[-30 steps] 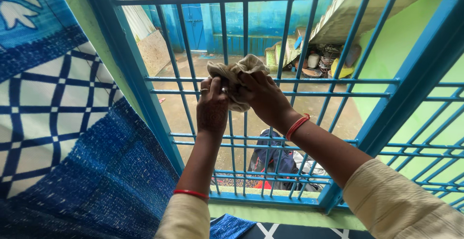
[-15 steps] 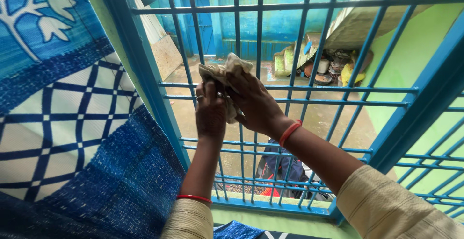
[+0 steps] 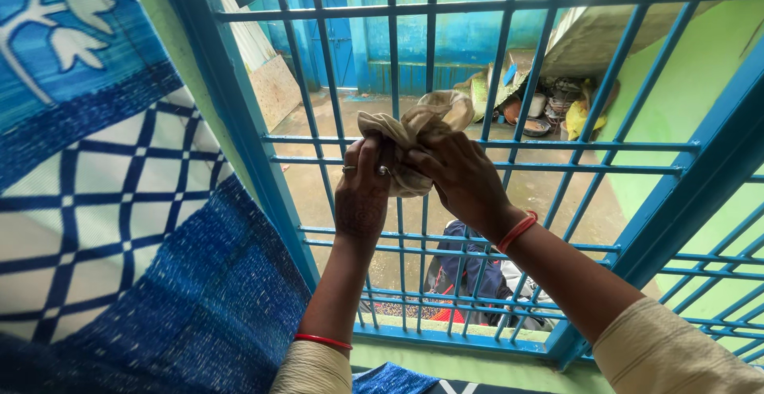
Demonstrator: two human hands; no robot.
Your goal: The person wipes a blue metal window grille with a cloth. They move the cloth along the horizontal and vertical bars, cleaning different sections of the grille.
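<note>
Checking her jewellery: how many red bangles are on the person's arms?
2: one red bangle on the right wrist, one red bangle lower on the left forearm by the sleeve. Sleeves may hide more.

— Where do the hands sit against the window grille (image 3: 557, 155)?

— Both are raised just in front of its bars, left hand (image 3: 362, 195) beside the right hand (image 3: 461, 179), the bunched cloth (image 3: 414, 135) gripped between them, partly above the fingers (image 3: 374, 155).

— And to the left?

— A hanging curtain (image 3: 119, 203), left of the frame.

— Beyond the bars?

— A yard (image 3: 549, 195) below, a door (image 3: 338, 36) at its far wall, clutter (image 3: 549, 111) under the stairs to the right.
</note>
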